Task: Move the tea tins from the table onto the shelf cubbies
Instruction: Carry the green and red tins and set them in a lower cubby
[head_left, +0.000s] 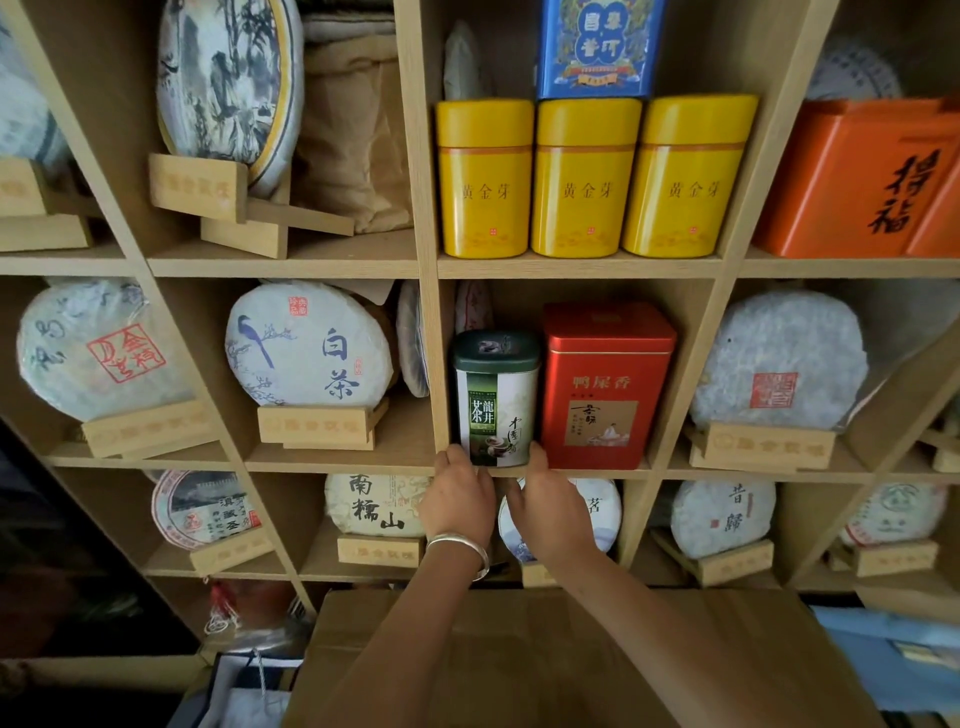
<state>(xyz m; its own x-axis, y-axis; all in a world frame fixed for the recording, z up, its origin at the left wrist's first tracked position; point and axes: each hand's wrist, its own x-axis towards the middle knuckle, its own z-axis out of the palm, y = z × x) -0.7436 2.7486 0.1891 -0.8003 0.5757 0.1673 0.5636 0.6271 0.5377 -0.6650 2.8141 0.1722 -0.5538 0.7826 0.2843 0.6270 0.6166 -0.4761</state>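
A green and white tea tin (496, 400) stands upright at the left of the middle cubby, next to a red tea tin (605, 384). My left hand (460, 501), with a silver bracelet on its wrist, holds the green tin's lower left corner. At the lower right corner, between the two tins, my right hand (553, 512) holds it too. One cubby higher, three yellow tins (587, 179) stand in a row with a blue tin (597, 47) on top of them.
The wooden shelf (428, 270) holds wrapped round tea cakes on small wooden stands in most cubbies. An orange tin (857, 182) fills the upper right cubby. A brown cardboard box (519, 660) lies under my forearms, with bags at the lower left.
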